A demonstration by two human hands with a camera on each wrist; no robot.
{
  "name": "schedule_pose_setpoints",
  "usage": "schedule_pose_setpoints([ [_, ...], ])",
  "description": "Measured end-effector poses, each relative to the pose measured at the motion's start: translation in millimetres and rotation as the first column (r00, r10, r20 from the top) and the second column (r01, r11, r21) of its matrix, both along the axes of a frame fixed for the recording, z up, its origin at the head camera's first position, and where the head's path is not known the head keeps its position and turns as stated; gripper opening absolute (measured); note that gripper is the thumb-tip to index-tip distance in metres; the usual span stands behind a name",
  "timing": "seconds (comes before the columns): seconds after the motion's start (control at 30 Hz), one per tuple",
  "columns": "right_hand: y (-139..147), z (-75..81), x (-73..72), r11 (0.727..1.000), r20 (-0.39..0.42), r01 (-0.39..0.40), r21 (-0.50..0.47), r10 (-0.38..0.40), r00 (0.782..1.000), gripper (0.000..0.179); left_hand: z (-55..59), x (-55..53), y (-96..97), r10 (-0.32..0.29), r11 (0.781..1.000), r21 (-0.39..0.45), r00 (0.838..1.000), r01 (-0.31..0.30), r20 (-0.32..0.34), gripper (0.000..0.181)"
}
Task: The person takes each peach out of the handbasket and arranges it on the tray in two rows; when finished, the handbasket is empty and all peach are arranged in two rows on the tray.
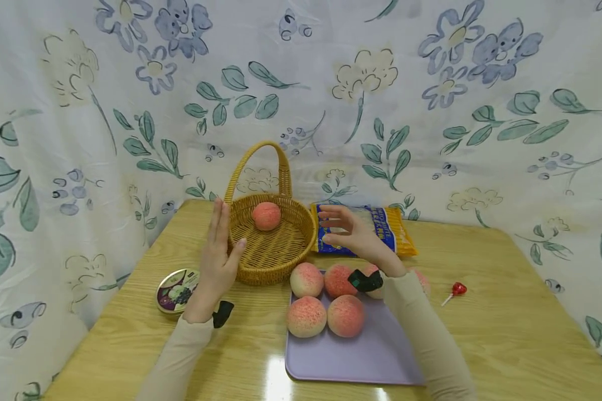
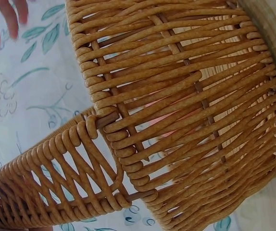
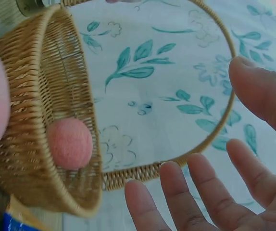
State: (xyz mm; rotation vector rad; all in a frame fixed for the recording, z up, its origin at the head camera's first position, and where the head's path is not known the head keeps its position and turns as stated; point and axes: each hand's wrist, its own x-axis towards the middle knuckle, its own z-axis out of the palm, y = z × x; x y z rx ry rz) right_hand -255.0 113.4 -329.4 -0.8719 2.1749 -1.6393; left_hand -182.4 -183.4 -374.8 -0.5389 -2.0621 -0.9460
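A wicker basket (image 1: 261,273) with a tall arched handle stands at the back of the table, one pink peach (image 1: 267,216) inside it. Along its left rim, my left hand (image 1: 218,262) is raised with straight fingers; whether it touches the weave I cannot tell. To the basket's right my right hand (image 1: 353,234) hovers with spread, slightly bent fingers and nothing in them. In the right wrist view those fingers (image 3: 203,178) appear in front of the handle. Several peaches (image 1: 306,316) sit at the back of a purple tray (image 1: 351,362), partly hidden by my right forearm.
Behind my right hand lies a blue and yellow packet (image 1: 401,231). An oval tin (image 1: 173,289) with a grape picture is left of my left wrist. A red lollipop (image 1: 459,288) lies on the wooden table (image 1: 506,334) at the right. A floral curtain (image 1: 321,111) hangs behind.
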Motion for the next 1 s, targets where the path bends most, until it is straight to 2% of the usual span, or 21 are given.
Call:
schedule_pose_setpoints([
  [0.17,-37,11.7,-26.1,1.000,0.019,-0.009,0.030,0.008,1.000,0.061,1.4,-0.5,-1.1,0.008,1.000,0.003,1.000,-0.008,-0.012,0.066],
  [0.33,-71,11.1,-53.8,1.000,0.076,0.000,-0.008,0.001,0.997,0.059,3.8,-1.9,-0.8,0.016,1.000,0.001,1.000,-0.016,-0.027,0.065],
  [0.47,-94,-1.3,-71.8,0.999,0.128,0.023,-0.026,-0.019,0.992,0.058,2.2,0.6,-0.1,0.031,0.999,-0.016,0.999,-0.031,-0.019,0.063],
  [0.63,-117,-23.9,-86.8,0.996,0.155,0.092,0.000,-0.091,0.984,0.057,-2.2,3.9,0.5,0.026,0.999,-0.043,1.000,-0.026,-0.007,0.063],
  [0.83,-144,-43.0,-103.1,0.971,0.093,0.204,0.125,-0.216,0.972,0.059,-1.4,1.9,-0.4,0.018,0.999,-0.040,0.999,-0.020,-0.030,0.062],
  [1.0,-167,-57.3,-106.2,0.942,0.058,0.220,0.253,-0.242,0.968,0.055,-1.1,3.7,-3.1,0.036,0.998,-0.042,0.999,-0.037,-0.034,0.061],
])
